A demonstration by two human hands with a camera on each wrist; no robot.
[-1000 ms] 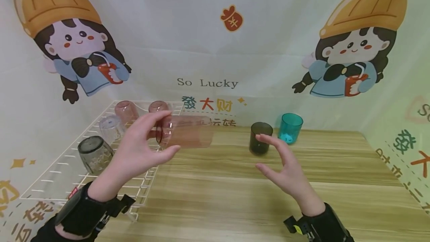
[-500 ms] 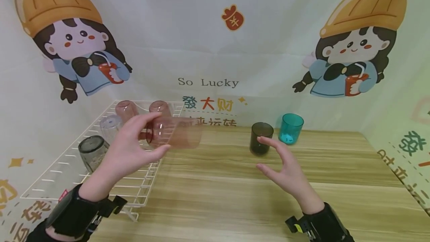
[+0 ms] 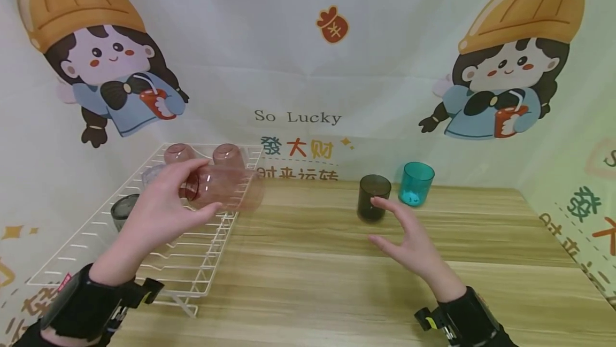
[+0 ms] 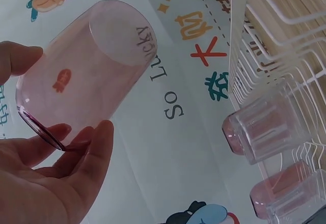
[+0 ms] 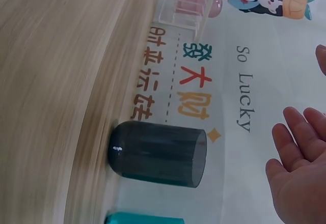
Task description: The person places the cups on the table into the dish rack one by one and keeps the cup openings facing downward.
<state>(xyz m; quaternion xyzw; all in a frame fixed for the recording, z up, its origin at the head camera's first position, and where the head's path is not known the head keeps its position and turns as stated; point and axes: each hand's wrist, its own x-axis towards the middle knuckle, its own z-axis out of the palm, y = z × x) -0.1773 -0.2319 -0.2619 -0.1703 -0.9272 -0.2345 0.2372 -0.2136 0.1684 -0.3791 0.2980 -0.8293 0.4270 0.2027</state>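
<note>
A clear pink cup (image 3: pixel 223 186) is tipped on its side in the air above the right part of a white wire rack (image 3: pixel 192 294). My left hand (image 3: pixel 161 210) grips it by the base end, thumb below and fingers on top in the head view; its mouth faces right. The left wrist view shows thumb and fingers around the thick base of this pink cup (image 4: pixel 97 66). My right hand (image 3: pixel 416 245) holds nothing, fingers and thumb spread apart. Beyond its fingertips stands a dark grey cup (image 3: pixel 369 189), upright on the wooden table (image 3: pixel 308 288).
Right of the dark cup is an upright teal cup (image 3: pixel 416 184). On the rack, two pink cups (image 3: pixel 179 152) sit upside down at the back, with a pale clear cup (image 3: pixel 150 175) and a smoky grey cup (image 3: pixel 124 210) partly hidden behind my left hand. A printed cloth (image 3: pixel 298 69) hangs behind.
My left hand has carried the pink cup leftward from over the table to over the rack. My right hand has stayed almost still.
</note>
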